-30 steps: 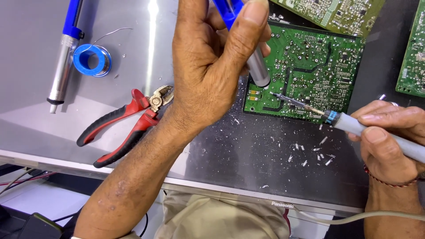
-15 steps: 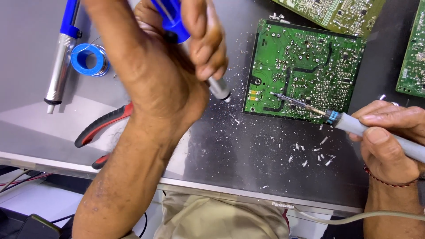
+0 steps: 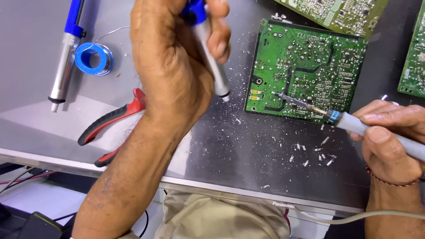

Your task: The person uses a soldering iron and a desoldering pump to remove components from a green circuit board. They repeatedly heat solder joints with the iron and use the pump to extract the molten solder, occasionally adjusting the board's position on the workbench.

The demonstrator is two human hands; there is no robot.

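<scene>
Your left hand (image 3: 177, 75) grips a blue-and-silver desoldering pump (image 3: 210, 57), tip down, above the grey bench (image 3: 248, 155). Your right hand (image 3: 389, 137) holds a soldering iron (image 3: 354, 124), tip on the green circuit board (image 3: 305, 71). Red pliers (image 3: 110, 121) lie lower left.

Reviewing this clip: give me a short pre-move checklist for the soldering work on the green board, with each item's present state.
1. Right hand grips the soldering iron: ok.
2. Iron tip on the green circuit board: ok, it lies over the lower edge; exact contact cannot tell.
3. Left hand holds the suction pump firmly: ok.
4. Pump nozzle at the iron tip: not ok, it sits off the board's left edge.
5. Second pump, solder spool and red pliers lie apart from the board: ok.
6. Metal bits scattered below the board: not ok.
</scene>
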